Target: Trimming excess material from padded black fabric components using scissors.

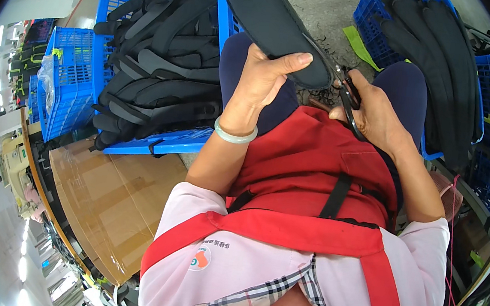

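Observation:
My left hand grips the near end of a long black padded strap, thumb on top and the fingers beneath it. The strap stretches away from me, up past the top edge of the view. In my right hand is a pair of scissors with dark handles. Their blades lie along the right edge of the strap, close to its rounded end. Part of the blades is hidden, so I cannot tell how far apart they are. Both hands are above my lap, over a red apron.
To the left, a blue plastic crate is heaped with black padded straps. Another blue crate at the right holds more straps. A cardboard box stands at my left. Dark scraps and a yellow-green strip lie on the floor.

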The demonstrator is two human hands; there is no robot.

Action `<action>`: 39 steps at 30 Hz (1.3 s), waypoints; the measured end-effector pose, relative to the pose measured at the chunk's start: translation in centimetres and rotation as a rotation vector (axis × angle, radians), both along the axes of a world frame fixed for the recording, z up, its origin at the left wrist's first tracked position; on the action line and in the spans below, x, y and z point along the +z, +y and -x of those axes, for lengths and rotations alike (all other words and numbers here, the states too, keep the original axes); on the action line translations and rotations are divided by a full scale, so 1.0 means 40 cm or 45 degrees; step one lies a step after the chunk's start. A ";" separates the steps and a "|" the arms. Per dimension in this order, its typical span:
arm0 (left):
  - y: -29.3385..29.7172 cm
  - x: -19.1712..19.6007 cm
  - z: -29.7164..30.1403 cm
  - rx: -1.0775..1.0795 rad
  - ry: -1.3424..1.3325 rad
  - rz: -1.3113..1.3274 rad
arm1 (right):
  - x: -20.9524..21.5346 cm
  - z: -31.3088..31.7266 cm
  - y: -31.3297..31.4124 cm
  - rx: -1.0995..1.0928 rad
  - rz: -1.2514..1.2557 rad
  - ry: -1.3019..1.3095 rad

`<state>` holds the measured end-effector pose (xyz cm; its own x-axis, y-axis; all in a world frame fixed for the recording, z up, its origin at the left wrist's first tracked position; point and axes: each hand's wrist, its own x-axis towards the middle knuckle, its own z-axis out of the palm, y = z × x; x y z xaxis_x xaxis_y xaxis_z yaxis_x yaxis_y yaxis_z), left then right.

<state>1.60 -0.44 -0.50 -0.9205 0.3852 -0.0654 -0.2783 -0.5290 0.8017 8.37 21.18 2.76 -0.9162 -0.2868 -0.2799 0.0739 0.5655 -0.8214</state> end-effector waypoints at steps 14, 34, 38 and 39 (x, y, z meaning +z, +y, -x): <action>0.006 0.009 0.003 0.064 -0.060 -0.110 | -0.032 0.009 -0.008 -0.041 -0.083 0.274; 0.009 0.013 0.000 0.102 -0.049 -0.152 | -0.025 0.031 -0.011 0.059 -0.032 0.337; 0.004 0.011 0.003 0.055 -0.096 -0.196 | -0.044 0.032 -0.005 0.060 -0.041 0.352; -0.003 0.021 0.007 0.057 -0.098 -0.196 | -0.041 0.031 -0.006 0.018 -0.042 0.262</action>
<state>1.33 -0.57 0.32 -0.9314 0.3552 -0.0799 -0.3096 -0.6571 0.6873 7.14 20.93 1.10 -0.9509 -0.2939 -0.0968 -0.1017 0.5923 -0.7993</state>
